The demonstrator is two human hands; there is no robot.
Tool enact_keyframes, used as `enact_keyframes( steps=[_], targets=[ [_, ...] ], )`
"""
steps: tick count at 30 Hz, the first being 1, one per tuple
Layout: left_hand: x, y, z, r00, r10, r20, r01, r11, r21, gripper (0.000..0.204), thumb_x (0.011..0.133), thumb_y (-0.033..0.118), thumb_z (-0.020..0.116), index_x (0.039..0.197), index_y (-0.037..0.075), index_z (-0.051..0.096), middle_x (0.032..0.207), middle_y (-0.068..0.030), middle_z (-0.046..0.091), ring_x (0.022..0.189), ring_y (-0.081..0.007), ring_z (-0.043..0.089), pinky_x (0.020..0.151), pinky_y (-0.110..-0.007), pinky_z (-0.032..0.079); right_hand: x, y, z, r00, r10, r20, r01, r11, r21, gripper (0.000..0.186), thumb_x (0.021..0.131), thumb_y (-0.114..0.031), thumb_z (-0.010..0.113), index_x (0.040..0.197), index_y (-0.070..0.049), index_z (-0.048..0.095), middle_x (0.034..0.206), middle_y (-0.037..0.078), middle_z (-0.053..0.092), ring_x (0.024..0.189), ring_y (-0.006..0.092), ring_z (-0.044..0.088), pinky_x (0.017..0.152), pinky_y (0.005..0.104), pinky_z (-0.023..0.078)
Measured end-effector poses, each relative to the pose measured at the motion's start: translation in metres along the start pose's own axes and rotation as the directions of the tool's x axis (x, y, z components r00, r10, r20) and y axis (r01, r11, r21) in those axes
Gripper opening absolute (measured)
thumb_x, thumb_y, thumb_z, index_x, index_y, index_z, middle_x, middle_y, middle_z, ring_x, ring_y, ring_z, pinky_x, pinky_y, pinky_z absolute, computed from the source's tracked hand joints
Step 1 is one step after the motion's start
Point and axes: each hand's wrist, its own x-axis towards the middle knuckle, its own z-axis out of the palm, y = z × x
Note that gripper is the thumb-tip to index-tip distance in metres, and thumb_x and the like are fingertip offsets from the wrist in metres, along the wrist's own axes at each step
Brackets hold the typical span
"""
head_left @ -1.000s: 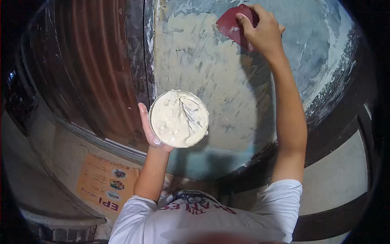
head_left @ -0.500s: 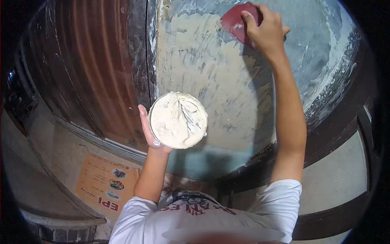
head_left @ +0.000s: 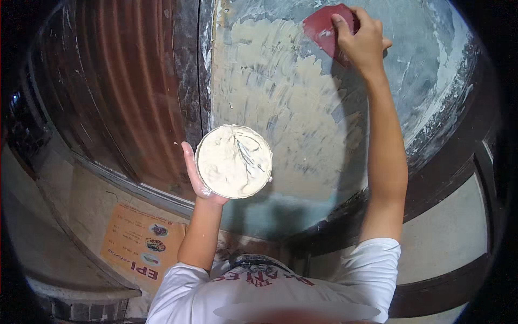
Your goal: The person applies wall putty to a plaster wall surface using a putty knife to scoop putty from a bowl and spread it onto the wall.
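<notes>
My left hand [head_left: 200,181] holds up a round tub of putty [head_left: 234,162] from below and the left side, its thumb along the rim. Pale cream paste fills the tub, with grey streaks in it. High on the right, my right hand [head_left: 368,42] grips a dark red putty scraper [head_left: 327,31], which lies against the blue-grey panel [head_left: 407,59]. Whitish smears mark the scraper's face. A rough, streaky coat of cream putty [head_left: 280,89] covers the panel's left and middle part. The fingers behind the tub are hidden.
Left of the panel stands a dark post and a ribbed reddish-brown surface [head_left: 129,81]. An orange printed sheet [head_left: 137,243] lies at lower left. A dark curved frame [head_left: 448,210] with pale panels runs along the right.
My right hand and the scraper have shifted slightly to the right across the panel. The left hand with the tub has moved only a little to the left.
</notes>
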Motion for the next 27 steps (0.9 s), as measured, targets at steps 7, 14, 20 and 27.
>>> enact_keyframes(
  steps=[7, 14, 20, 27],
  targets=[
    [-0.002, 0.003, -0.006, 0.995, -0.012, 0.104, 0.011, 1.000, 0.011, 0.099, 0.094, 0.081, 0.035, 0.151, 0.000, 0.045, 0.149, -0.0187, 0.053, 0.133, -0.0380, 0.053, 0.113, -0.056, 0.042, -0.018, -0.016, 0.008, 0.993, -0.111, 0.037, 0.109, 0.993, 0.047, 0.042, 0.088, -0.046, 0.074, 0.118, -0.017, 0.073, 0.105, 0.006, 0.073, 0.101, 0.0261, 0.061, 0.096, 0.0483, 0.031],
    [-0.005, 0.003, -0.004, 1.000, 0.015, 0.019, -0.016, 1.000, 0.020, 0.099, 0.095, 0.079, 0.039, 0.149, -0.004, 0.046, 0.148, -0.0231, 0.053, 0.129, -0.0402, 0.057, 0.108, -0.055, 0.048, 0.006, -0.018, -0.008, 0.996, 0.071, -0.055, -0.067, 0.995, 0.071, 0.034, 0.088, -0.033, 0.072, 0.110, -0.007, 0.071, 0.102, 0.020, 0.070, 0.100, 0.0408, 0.063, 0.087, 0.0520, 0.046],
    [-0.005, 0.005, -0.003, 1.000, 0.013, -0.005, -0.012, 0.997, 0.072, 0.098, 0.095, 0.079, 0.039, 0.149, -0.004, 0.046, 0.148, -0.0224, 0.054, 0.130, -0.0401, 0.057, 0.109, -0.055, 0.047, -0.024, -0.016, -0.002, 0.991, -0.093, 0.101, 0.087, 0.994, 0.066, 0.041, 0.089, -0.048, 0.073, 0.116, -0.018, 0.073, 0.104, 0.004, 0.074, 0.107, 0.0233, 0.061, 0.099, 0.0476, 0.028],
    [-0.003, -0.001, -0.002, 1.000, -0.001, -0.008, 0.001, 0.997, 0.075, 0.098, 0.096, 0.078, 0.038, 0.149, -0.004, 0.046, 0.148, -0.0223, 0.054, 0.130, -0.0392, 0.057, 0.110, -0.055, 0.047, 0.005, 0.003, -0.016, 0.993, 0.109, 0.038, -0.113, 0.982, 0.148, 0.040, 0.090, -0.048, 0.073, 0.112, -0.015, 0.073, 0.102, 0.008, 0.075, 0.093, 0.0252, 0.068, 0.096, 0.0481, 0.039]
  ],
)
